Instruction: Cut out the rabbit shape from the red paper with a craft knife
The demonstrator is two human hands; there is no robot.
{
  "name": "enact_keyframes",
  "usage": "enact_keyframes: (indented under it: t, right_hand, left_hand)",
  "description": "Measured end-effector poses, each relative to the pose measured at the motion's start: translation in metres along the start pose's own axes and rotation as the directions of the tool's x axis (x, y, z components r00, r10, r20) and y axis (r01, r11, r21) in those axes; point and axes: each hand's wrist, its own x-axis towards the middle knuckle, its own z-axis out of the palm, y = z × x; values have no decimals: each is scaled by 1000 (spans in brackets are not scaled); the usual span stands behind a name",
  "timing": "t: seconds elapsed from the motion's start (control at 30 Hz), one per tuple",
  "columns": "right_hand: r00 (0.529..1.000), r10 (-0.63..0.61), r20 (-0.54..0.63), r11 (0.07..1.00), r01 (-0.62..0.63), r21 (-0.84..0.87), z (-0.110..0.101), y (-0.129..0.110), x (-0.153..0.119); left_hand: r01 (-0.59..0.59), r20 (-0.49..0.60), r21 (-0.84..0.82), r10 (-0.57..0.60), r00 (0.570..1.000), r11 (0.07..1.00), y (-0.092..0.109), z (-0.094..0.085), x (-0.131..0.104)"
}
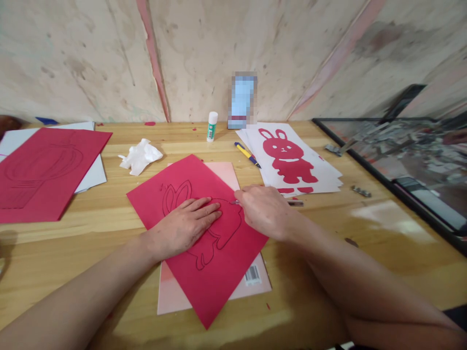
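The left hand (188, 226), fingers slightly spread, presses flat on the red paper sheet with a black-outlined rabbit (229, 272), atop a pale pink booklet (175, 294). The right hand (264, 209), curled closed, grips what looks like a slim metal craft knife (295, 203).

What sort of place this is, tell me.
Likely a craft workspace, perhaps at home: a glue stick, a red rabbit cutout and, under the left hand, a red sheet with a drawn outline.
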Motion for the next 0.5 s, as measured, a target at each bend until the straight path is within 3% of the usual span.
enact_keyframes:
  t: [0.5]
  right_hand:
    - [1000,2,14,1000,-2,1,-2,0,0]
  left_hand:
    - [12,10,-10,-11,1000,1000,0,-1,0]
